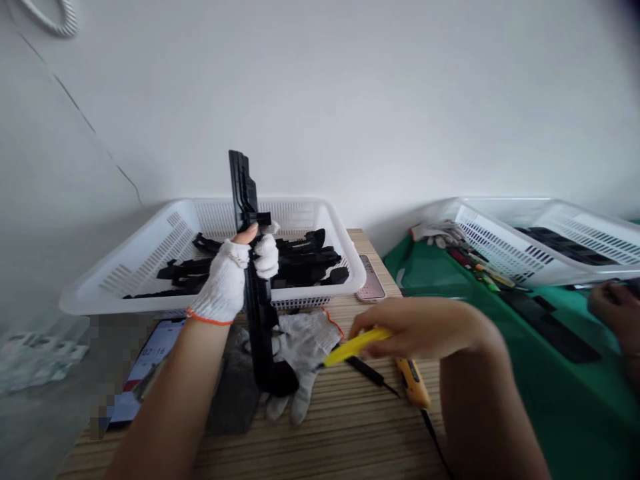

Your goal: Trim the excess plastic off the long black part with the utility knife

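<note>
My left hand [231, 275], in a white knit glove with the fingertips bare, is shut around a long black plastic part [250, 267]. The part stands upright, its lower end resting on a loose grey glove [303, 350] on the wooden table. My right hand [415, 330], bare, grips a yellow-handled tool [353, 347] that points left toward the foot of the black part. The tool's tip is blurred and stays a short way from the part.
A white basket [150, 257] with several black parts stands behind my hands. An orange utility knife [413, 381], a black cable, a pink phone [371, 283] and another phone [150, 363] lie nearby. Right: green mat, second white basket [505, 247], another person's hand [613, 310].
</note>
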`<state>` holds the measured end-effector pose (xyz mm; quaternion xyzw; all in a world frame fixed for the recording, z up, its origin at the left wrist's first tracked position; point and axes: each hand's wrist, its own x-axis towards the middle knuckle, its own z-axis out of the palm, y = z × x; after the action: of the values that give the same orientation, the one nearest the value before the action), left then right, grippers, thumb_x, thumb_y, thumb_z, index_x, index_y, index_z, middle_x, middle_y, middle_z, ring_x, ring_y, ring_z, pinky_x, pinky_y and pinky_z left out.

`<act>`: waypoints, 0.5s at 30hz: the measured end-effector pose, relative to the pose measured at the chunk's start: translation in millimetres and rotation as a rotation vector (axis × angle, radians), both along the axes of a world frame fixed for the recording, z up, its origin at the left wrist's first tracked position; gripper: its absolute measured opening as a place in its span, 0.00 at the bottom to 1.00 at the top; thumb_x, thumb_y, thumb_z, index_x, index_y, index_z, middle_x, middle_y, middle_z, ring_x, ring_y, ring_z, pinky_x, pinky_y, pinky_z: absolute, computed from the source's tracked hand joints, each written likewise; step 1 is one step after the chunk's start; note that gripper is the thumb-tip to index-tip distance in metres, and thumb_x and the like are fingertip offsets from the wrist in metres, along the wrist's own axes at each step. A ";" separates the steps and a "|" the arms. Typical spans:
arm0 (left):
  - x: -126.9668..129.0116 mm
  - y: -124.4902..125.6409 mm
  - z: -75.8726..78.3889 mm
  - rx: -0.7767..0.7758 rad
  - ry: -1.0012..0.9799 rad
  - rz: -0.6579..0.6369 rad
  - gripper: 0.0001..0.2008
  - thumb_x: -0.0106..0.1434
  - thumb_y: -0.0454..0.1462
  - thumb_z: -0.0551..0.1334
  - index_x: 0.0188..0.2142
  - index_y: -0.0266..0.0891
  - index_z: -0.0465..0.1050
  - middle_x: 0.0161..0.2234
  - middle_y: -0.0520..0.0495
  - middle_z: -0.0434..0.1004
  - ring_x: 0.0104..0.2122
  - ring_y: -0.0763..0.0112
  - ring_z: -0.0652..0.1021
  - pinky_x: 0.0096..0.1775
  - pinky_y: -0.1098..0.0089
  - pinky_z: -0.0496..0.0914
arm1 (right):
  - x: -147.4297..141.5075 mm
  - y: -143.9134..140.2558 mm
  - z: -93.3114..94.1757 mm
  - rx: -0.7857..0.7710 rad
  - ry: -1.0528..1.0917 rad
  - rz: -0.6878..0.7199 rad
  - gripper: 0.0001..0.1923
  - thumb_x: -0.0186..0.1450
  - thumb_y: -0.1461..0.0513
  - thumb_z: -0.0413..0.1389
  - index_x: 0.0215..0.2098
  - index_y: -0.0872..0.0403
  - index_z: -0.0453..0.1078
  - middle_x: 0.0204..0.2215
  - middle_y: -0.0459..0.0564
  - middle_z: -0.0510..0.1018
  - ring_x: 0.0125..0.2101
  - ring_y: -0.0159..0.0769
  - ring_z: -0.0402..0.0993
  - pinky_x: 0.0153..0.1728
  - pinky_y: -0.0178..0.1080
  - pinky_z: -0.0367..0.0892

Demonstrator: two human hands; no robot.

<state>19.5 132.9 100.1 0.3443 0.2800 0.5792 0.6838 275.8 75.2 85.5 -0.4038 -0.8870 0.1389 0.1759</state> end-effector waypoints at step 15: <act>-6.5 4.2 -5.1 -0.030 -0.019 -0.027 0.12 0.68 0.33 0.54 0.30 0.34 0.72 0.17 0.57 0.59 0.14 0.78 0.57 0.16 0.76 0.53 | -45.3 -44.4 22.7 -0.118 -0.379 0.231 0.10 0.71 0.63 0.57 0.46 0.50 0.79 0.39 0.48 0.84 0.38 0.37 0.82 0.36 0.33 0.74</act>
<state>13.0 137.1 94.9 0.3322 0.2774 0.5689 0.6993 230.5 30.8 108.1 -0.3282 -0.9347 0.1315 -0.0351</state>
